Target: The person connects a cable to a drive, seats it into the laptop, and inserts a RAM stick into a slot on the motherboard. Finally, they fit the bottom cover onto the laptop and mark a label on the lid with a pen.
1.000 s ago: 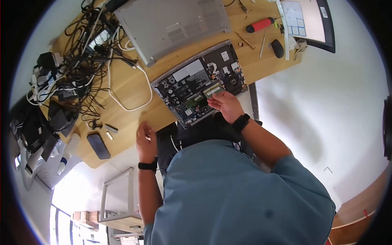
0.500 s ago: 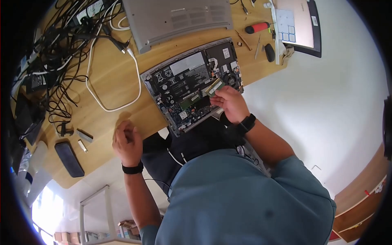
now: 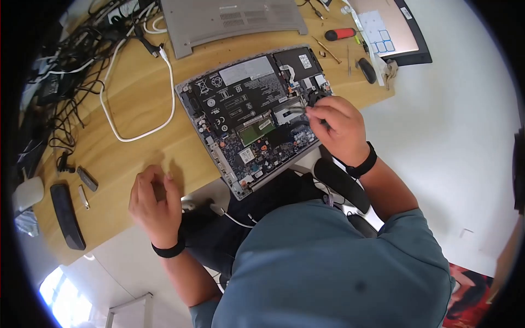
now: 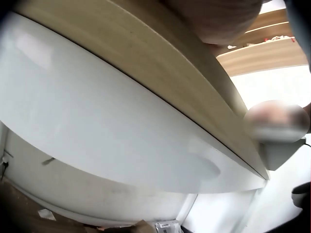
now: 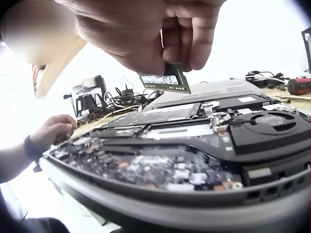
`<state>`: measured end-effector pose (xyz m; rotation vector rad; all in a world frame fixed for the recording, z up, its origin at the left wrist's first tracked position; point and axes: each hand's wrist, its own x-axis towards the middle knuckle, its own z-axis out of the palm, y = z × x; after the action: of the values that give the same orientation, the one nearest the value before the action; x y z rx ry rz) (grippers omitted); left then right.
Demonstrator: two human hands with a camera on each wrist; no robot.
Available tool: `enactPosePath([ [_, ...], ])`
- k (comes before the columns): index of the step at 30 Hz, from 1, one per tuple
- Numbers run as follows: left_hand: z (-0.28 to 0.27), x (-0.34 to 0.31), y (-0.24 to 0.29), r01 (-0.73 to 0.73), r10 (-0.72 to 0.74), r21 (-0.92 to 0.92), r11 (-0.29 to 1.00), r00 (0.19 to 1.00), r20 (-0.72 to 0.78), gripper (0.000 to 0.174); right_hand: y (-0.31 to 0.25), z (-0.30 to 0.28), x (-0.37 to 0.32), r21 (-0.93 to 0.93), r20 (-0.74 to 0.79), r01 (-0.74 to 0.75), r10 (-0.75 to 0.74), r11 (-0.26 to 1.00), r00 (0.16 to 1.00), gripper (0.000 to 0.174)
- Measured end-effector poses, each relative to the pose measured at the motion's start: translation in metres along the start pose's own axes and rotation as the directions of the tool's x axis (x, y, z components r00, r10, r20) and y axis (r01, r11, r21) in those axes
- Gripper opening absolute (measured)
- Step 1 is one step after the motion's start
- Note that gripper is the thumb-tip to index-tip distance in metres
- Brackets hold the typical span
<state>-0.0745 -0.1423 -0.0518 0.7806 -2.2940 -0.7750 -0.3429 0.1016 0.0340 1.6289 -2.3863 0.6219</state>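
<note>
Between thumb and fingers my right hand (image 3: pixel 342 126) pinches a memory module (image 5: pixel 167 81), a small green board with a white label. It is held tilted above the opened laptop base (image 3: pixel 240 104), near the bare silver slot area (image 3: pixel 287 115). A second green memory module (image 3: pixel 256 131) lies in the base beside that area. The black battery (image 3: pixel 235 90) and the fan (image 5: pixel 265 124) are exposed. My left hand (image 3: pixel 156 205) is at the table's front edge, fingers loosely bent and holding nothing.
The grey laptop bottom cover (image 3: pixel 235 24) lies behind the base. A red screwdriver (image 3: pixel 340 34) and a dark mouse (image 3: pixel 366 71) are at right. Tangled cables (image 3: pixel 71 82), a looped white cable (image 3: pixel 136 136) and a black phone (image 3: pixel 68 216) occupy the left.
My right hand has lifted the memory module from the slot area and turned it nearly edge-on, drawing right. My left hand stays empty by the table edge; the head view has shifted.
</note>
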Motion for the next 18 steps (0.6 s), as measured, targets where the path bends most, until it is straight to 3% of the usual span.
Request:
enactPosePath([
  [2,0.004,-0.005,0.005,-0.010,0.012,0.055,0.998,0.999,-0.049,0.013,0.012,0.008,-0.013,0.000,-0.006,0.124,-0.124,0.992,0.992,0.023],
  [8,0.006,-0.005,0.008,0.194,-0.192,0.004,0.981,0.973,-0.126,0.013,0.026,-0.004,-0.025,0.119,-0.096,0.292,-0.282,0.949,0.955,0.015],
  [18,0.014,-0.002,0.012,0.256,-0.245,0.043,0.966,0.952,-0.185,0.015,0.042,-0.017,-0.043,0.159,-0.178,0.292,-0.264,0.943,0.948,0.007],
])
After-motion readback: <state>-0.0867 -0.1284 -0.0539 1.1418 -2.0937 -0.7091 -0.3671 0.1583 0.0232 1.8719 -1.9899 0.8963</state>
